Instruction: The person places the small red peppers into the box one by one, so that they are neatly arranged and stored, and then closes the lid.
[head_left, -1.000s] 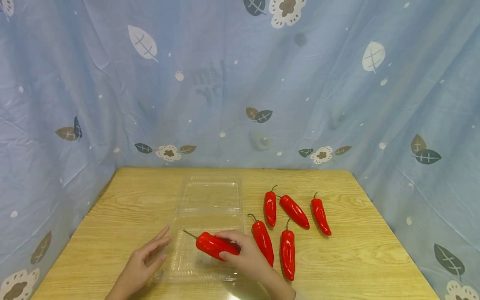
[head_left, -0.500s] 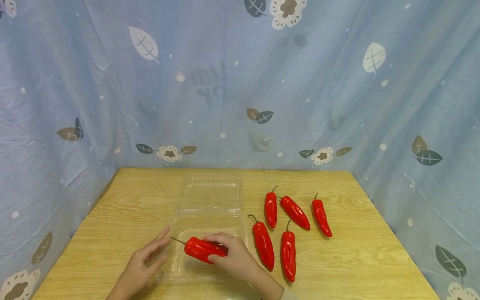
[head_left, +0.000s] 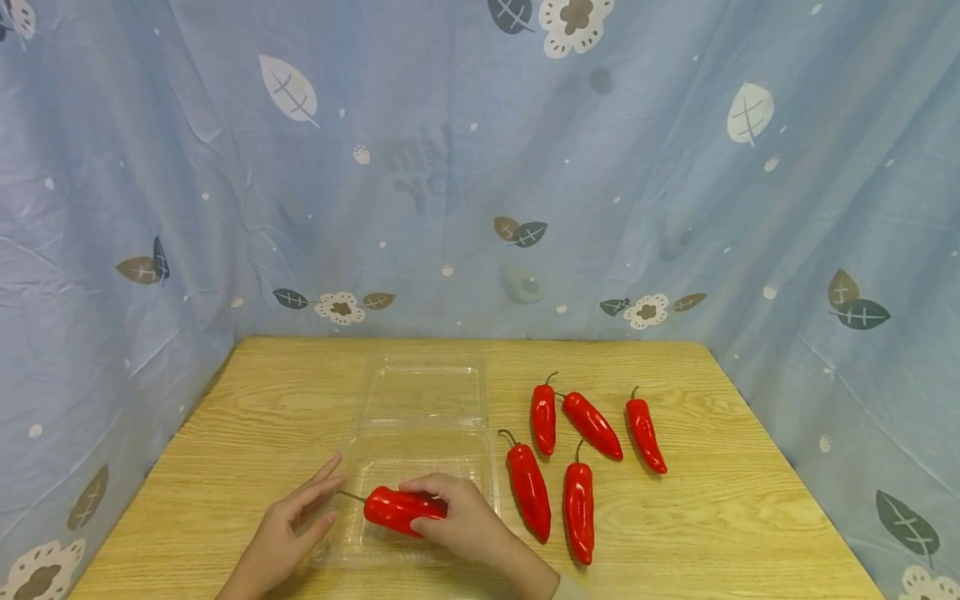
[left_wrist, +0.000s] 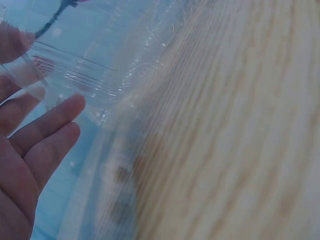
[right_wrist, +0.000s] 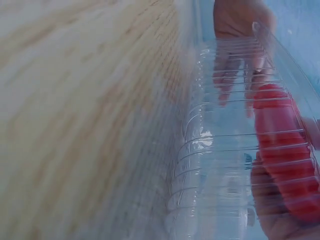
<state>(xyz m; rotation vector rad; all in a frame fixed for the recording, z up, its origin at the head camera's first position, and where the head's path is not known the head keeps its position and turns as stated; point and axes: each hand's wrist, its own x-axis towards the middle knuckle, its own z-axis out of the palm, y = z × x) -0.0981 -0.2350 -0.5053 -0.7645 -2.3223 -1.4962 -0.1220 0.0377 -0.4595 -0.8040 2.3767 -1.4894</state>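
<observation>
My right hand (head_left: 461, 517) grips a red chili pepper (head_left: 393, 510) between thumb and fingers, low over the near half of a clear plastic clamshell container (head_left: 420, 458). The pepper's green stem points left toward my left hand. Through the ribbed clear wall in the right wrist view, the red pepper (right_wrist: 280, 135) shows inside the container's outline. At the container's left side, my left hand (head_left: 288, 525) lies with its fingers extended and parted, the fingertips beside the wall. In the left wrist view those fingers (left_wrist: 55, 125) are close to the ribbed plastic; firm contact is hard to tell.
The container's lid (head_left: 423, 392) lies folded back behind its base. To the right, several more red peppers (head_left: 529, 492) lie on the wooden table (head_left: 697, 517), stems mostly pointing away. A blue patterned curtain (head_left: 465, 167) hangs around the table's back and sides.
My right hand has moved left and nearer to me, lowering the pepper toward the container's near half. My left hand has stayed nearly still. The other peppers have not moved.
</observation>
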